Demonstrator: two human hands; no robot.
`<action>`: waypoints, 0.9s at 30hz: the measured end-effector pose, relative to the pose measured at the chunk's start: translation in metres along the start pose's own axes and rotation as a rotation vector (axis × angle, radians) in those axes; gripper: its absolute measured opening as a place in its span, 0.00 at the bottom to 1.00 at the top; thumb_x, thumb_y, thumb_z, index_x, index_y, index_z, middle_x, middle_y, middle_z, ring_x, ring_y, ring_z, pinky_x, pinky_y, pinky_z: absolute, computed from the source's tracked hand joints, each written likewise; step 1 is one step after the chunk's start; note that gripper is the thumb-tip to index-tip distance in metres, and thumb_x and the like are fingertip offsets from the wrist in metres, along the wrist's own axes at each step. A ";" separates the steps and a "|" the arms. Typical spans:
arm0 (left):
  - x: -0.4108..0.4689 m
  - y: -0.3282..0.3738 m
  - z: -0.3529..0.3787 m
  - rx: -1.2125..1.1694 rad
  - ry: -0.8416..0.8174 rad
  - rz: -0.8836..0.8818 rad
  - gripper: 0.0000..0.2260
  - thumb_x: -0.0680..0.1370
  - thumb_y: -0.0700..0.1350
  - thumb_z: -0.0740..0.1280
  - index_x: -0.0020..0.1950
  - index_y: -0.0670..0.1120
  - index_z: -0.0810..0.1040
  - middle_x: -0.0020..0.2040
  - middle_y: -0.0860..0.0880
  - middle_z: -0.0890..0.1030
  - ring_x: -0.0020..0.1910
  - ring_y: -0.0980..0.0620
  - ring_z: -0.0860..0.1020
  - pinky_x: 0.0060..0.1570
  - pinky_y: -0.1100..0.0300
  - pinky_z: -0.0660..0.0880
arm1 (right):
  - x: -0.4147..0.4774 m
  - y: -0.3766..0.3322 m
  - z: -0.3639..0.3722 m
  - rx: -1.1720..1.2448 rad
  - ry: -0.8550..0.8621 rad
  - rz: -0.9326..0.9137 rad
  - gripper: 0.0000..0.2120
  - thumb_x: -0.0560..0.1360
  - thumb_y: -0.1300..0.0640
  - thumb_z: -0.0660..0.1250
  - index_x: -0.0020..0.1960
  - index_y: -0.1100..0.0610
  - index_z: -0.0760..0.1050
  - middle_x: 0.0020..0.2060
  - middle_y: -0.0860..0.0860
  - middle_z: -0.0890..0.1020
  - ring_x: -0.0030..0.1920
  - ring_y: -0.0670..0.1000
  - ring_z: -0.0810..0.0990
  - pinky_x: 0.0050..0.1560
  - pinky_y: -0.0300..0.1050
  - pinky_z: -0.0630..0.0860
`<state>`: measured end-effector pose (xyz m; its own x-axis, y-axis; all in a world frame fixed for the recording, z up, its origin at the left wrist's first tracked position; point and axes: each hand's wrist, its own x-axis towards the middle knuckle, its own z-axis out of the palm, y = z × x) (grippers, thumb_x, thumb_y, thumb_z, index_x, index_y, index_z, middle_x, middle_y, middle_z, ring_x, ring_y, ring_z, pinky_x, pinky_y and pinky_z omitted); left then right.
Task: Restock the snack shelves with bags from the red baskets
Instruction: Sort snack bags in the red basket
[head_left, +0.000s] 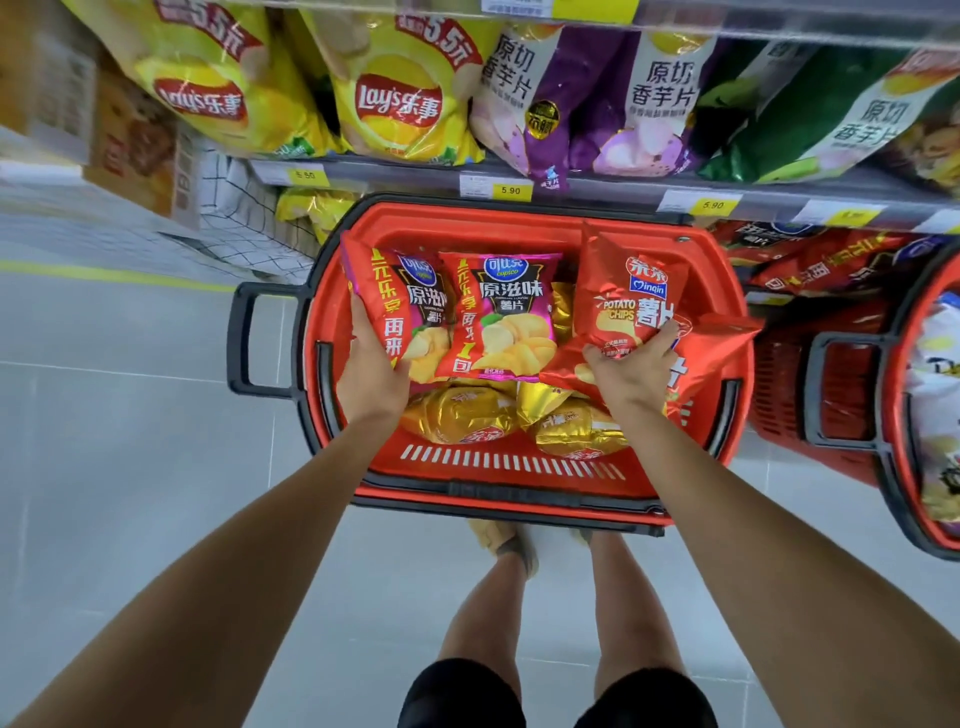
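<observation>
While over basket (511, 464) — bags (415, 304) (621, 299) within grips (371, 374) (631, 371)

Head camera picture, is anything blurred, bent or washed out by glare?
Head view: wide-angle distortion bows the shelf edge; the cardboard boxes at far left are blurred; glare glints off the gold bags in the red basket; the left hand and right hand look sharp.

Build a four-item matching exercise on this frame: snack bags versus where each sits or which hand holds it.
Things:
1. leftmost red-and-purple Copico chip bag
2. red Qinqin potato-chip bag
3. gold foil bags
4. yellow Lay's bags

Places:
A. on the grey shelf
B. gripped by the right hand
C. lying low in the red plastic basket
D. gripped by the left hand

Pairs: 1-D, 2-B, 3-C, 4-A.
</observation>
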<state>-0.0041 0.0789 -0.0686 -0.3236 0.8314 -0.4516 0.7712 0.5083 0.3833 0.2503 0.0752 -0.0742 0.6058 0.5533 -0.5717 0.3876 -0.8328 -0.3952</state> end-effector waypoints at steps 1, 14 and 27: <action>-0.005 -0.002 -0.006 -0.025 0.003 -0.011 0.40 0.76 0.44 0.69 0.78 0.50 0.44 0.65 0.45 0.74 0.60 0.42 0.77 0.53 0.46 0.75 | -0.004 -0.001 -0.002 0.001 -0.010 0.000 0.49 0.69 0.47 0.74 0.77 0.55 0.45 0.67 0.60 0.65 0.66 0.63 0.69 0.65 0.61 0.69; -0.065 0.022 -0.041 0.049 0.133 0.172 0.40 0.76 0.44 0.70 0.79 0.49 0.46 0.65 0.43 0.72 0.60 0.42 0.75 0.49 0.45 0.76 | -0.054 -0.003 -0.029 -0.034 -0.094 -0.120 0.49 0.69 0.48 0.74 0.78 0.55 0.45 0.70 0.61 0.63 0.68 0.63 0.67 0.66 0.56 0.68; -0.082 0.052 0.001 -0.279 -0.281 0.087 0.43 0.75 0.42 0.70 0.78 0.55 0.41 0.70 0.49 0.69 0.64 0.45 0.74 0.60 0.45 0.74 | -0.063 0.025 -0.062 -0.209 0.046 -0.139 0.48 0.68 0.44 0.73 0.77 0.54 0.46 0.66 0.60 0.67 0.66 0.62 0.68 0.64 0.62 0.68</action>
<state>0.0627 0.0368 -0.0126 -0.0712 0.8000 -0.5957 0.5984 0.5121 0.6162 0.2648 0.0188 -0.0036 0.5652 0.6657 -0.4872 0.6022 -0.7366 -0.3078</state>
